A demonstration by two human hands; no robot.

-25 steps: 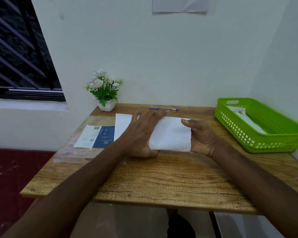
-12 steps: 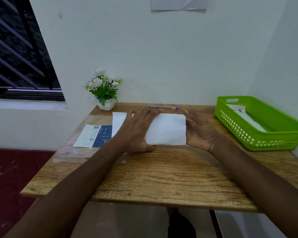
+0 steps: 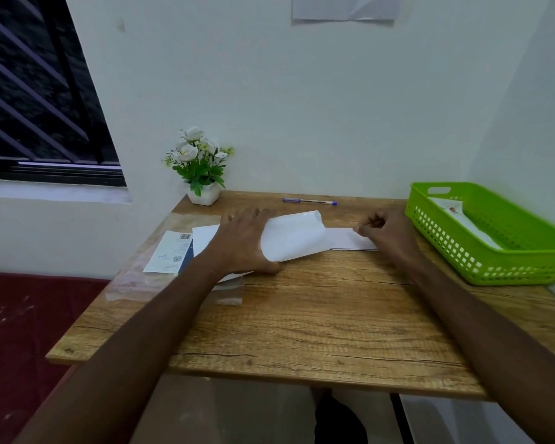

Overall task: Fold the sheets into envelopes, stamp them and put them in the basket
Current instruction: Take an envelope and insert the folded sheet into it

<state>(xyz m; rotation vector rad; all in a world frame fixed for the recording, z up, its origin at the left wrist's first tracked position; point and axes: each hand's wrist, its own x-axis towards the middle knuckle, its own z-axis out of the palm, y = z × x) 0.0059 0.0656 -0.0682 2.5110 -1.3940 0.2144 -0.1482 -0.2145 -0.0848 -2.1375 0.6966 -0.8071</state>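
A white sheet [image 3: 297, 235] lies across the middle of the wooden table [image 3: 301, 315]. Its folded flap curls up and springs open in the centre. My left hand [image 3: 244, 241] presses flat on the sheet's left part, fingers spread. My right hand [image 3: 386, 232] pinches the sheet's right end, where a flat strip lies on the table. The green basket [image 3: 481, 264] stands at the right edge, with a white stamped envelope [image 3: 461, 219] inside. A blue pen [image 3: 309, 201] lies near the wall.
A clear plastic sleeve with a blue and white label [image 3: 172, 254] lies under the left part of the sheet. A small white pot of flowers [image 3: 200, 168] stands at the back left corner. A paper [image 3: 343, 8] hangs on the wall above.
The right hand has slid right along the sheet to its end. The folded flap, pressed flat before, has sprung up and curled. The left hand stays pressing.
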